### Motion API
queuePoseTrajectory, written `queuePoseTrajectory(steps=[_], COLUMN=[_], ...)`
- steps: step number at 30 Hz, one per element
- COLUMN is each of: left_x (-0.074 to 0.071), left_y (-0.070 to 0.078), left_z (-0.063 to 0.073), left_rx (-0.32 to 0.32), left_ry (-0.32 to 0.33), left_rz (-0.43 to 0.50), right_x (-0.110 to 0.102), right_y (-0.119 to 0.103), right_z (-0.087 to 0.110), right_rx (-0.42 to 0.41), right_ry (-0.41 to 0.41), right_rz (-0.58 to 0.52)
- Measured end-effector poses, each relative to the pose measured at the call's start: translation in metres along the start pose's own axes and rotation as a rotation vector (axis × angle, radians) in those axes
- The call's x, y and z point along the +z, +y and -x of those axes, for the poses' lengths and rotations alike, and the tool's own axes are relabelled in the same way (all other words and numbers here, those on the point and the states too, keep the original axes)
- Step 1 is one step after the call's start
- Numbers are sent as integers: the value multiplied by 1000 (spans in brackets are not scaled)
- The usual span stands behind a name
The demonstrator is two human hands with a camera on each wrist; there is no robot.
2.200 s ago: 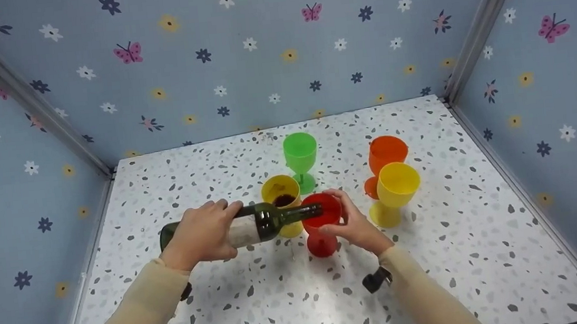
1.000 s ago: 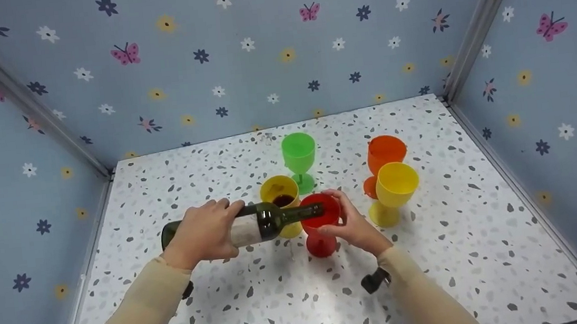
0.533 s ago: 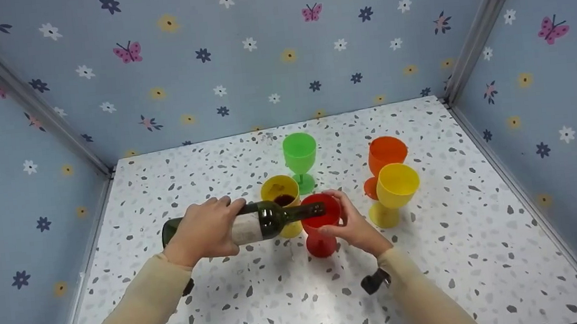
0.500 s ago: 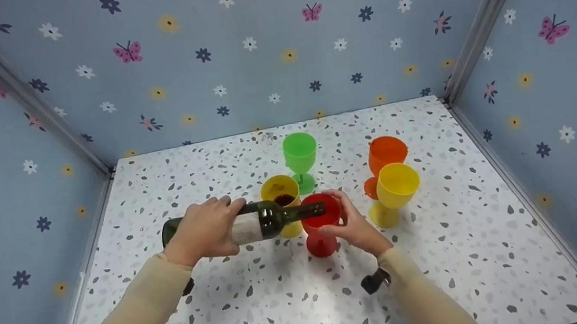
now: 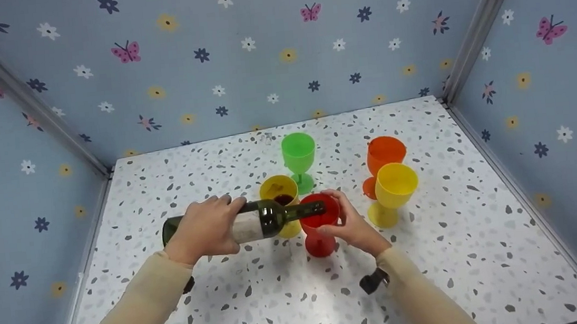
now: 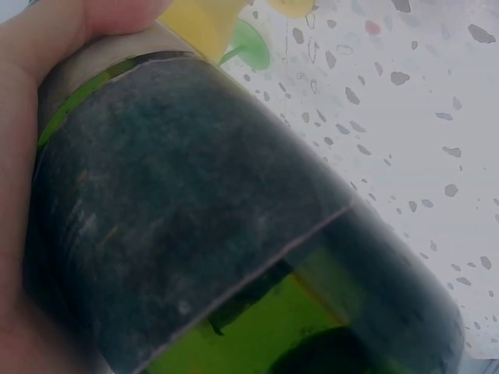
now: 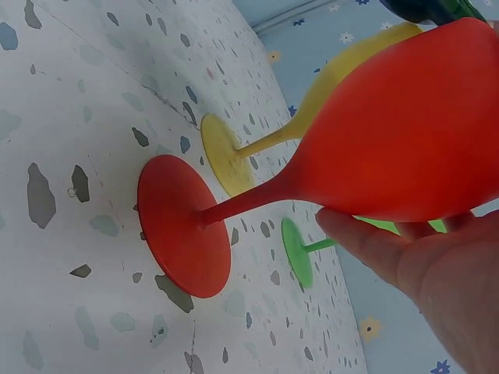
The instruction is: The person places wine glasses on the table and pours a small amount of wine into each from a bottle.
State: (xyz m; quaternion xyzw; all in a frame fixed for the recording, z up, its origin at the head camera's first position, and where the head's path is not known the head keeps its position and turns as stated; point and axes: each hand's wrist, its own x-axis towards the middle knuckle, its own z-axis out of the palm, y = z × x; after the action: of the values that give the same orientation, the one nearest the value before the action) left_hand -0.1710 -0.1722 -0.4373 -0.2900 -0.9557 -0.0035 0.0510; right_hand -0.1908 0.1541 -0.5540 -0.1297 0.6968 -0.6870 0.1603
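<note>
My left hand point(image 5: 207, 228) grips a dark green wine bottle point(image 5: 273, 218) around its pale label. The bottle lies nearly level, its neck pointing right and its mouth over the red goblet point(image 5: 320, 246). In the left wrist view the bottle's body point(image 6: 195, 179) fills most of the frame. My right hand point(image 5: 350, 225) holds the red goblet by its bowl, thumb in front and fingers behind. The right wrist view has the goblet's foot point(image 7: 183, 226) on the speckled table. Behind the bottle neck stands a yellow goblet point(image 5: 275, 187) with dark red liquid inside.
A green goblet point(image 5: 299, 153) stands farther back in the middle. To the right, an orange goblet point(image 5: 385, 153) stands behind a second yellow goblet point(image 5: 395, 186). Blue flowered walls point(image 5: 258, 69) enclose the back and both sides of the white speckled table point(image 5: 189, 177).
The bottle has shifted very slightly right and its base has risen a little. Both hands keep their holds, and the goblets stay in place.
</note>
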Motion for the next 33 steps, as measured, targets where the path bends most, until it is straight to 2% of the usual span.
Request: queuePoseTrajectory(steps=[5,13,19,27,33], left_x=[-2,-4,-4,-5,0], left_y=[0,2,1,-1,-1], left_z=[-1,-5,-2,-4,0], left_rx=[-1,-2,-13,-12,-15], left_ry=[0,-21,-33,-25,-22], left_rz=[-2,-18,-13,-5,0], right_x=[-1,-3,-1,-1,0], right_y=[-1,-1,-1,-4,1], right_z=[-1,0,0,-2,0], right_rx=[11,-19,-17,-15,-14], right_ry=[-6,-8,-25,-7,-17], right_rz=[13,1,-7,-4,-13])
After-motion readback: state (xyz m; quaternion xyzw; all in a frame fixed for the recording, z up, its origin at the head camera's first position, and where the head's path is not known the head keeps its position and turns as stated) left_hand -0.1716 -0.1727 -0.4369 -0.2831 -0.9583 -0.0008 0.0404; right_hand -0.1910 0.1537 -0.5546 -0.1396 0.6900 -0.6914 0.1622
